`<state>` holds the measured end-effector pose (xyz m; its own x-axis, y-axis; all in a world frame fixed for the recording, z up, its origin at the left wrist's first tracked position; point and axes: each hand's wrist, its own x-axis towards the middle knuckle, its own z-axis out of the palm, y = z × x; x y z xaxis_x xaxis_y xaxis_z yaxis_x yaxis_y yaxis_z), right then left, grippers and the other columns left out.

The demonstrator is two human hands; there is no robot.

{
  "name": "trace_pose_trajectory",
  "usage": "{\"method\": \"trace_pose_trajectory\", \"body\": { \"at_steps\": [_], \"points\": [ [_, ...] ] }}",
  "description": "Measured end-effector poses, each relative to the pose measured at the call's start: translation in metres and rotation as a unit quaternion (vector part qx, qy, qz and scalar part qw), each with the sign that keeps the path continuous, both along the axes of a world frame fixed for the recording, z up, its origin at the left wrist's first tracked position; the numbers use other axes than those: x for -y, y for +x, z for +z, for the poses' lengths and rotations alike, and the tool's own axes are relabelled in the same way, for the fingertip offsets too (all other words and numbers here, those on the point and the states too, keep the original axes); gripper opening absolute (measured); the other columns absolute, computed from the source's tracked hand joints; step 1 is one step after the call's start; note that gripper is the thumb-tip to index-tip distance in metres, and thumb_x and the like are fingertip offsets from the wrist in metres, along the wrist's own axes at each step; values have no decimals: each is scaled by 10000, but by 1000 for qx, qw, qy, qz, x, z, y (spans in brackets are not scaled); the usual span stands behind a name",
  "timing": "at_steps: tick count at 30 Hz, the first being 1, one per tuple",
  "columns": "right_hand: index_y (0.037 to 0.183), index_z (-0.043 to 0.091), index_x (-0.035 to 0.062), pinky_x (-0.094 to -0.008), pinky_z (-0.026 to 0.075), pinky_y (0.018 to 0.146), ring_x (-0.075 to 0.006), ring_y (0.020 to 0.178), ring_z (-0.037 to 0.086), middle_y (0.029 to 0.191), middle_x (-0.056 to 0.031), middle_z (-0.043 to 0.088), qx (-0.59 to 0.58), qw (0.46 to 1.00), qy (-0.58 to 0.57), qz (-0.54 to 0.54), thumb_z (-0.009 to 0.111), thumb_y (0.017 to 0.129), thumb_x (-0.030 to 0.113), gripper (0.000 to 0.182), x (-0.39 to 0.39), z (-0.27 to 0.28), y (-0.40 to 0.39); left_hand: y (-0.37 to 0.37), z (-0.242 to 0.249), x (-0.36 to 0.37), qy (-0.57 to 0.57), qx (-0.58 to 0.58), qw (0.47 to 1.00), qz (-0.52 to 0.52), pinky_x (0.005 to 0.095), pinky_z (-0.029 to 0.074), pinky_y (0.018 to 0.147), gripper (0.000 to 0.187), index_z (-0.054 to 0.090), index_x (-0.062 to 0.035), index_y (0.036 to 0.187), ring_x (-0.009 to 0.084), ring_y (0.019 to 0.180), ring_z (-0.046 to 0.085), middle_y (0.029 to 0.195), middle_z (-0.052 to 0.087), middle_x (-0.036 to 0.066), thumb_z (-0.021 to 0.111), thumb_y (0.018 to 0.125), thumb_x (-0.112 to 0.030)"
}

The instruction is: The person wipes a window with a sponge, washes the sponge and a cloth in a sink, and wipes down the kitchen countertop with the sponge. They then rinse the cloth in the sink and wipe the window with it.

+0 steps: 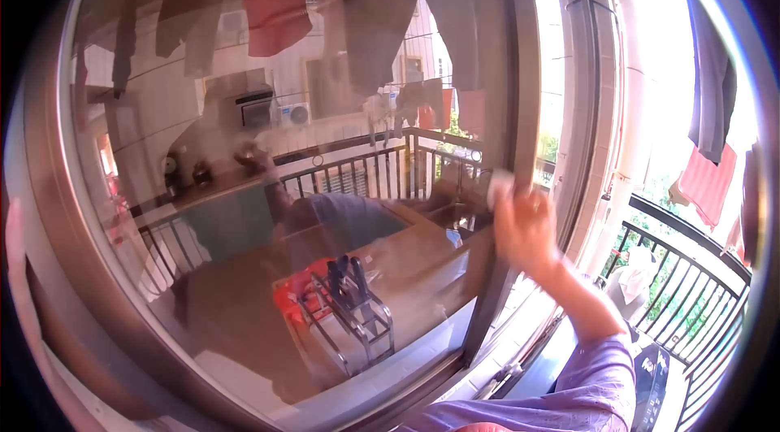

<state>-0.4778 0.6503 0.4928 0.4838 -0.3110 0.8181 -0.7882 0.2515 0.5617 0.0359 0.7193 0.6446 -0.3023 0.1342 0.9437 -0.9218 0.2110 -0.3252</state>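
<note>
My right hand (528,225) is raised at the right edge of a large glass window pane (219,212), close to its dark frame (485,310). Its fingers are curled and blurred, with a small whitish patch at their tips that I cannot make out. The purple sleeve (597,375) covers the upper part of that arm. A skin-coloured strip (15,249), apparently part of my left arm or hand, runs along the far left edge beside the window's outer frame (61,212); its fingers do not show clearly.
Reflections of hanging clothes and a railing overlay the glass. A metal rack (357,318) and a red item (296,290) show through the pane. At right are a balcony railing (682,286), dark hanging trousers (712,82) and a pink cloth (705,184).
</note>
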Motion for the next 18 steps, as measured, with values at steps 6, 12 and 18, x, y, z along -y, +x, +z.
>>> {"method": "trace_pose_trajectory", "body": {
  "at_steps": [6, 12, 18],
  "points": [
    [936, 526, 13, -424, 431, 621, -325, 634, 550, 712, -117, 567, 265, 926, 155, 219, 551, 811, 57, 135, -67, -3, 15, 3, -7, -4, -26, -21, 999, 21, 397, 372, 926, 570, 404, 0, 1262, 301, 1089, 430, 1209, 384, 188, 661, 815, -243],
    [1253, 468, 32, -341, 424, 879, -231, 1001, 574, 1161, -143, 567, 170, 929, -147, 294, 407, 957, 142, 322, -83, 186, 1, -9, -17, -7, -72, -77, 986, 129, 298, 500, 765, 343, 586, 12, 1107, 203, 834, 636, 958, 659, 113, 629, 863, -226],
    [1053, 552, 82, -428, 468, 692, -326, 788, 614, 847, -158, 625, 122, 900, -260, 327, 512, 775, 55, 282, -34, 405, -51, 24, -30, 14, -11, -168, 976, 136, 301, 480, 805, 341, 569, -14, 1126, 195, 906, 595, 1034, 605, 121, 618, 862, -225]
  ]
}}
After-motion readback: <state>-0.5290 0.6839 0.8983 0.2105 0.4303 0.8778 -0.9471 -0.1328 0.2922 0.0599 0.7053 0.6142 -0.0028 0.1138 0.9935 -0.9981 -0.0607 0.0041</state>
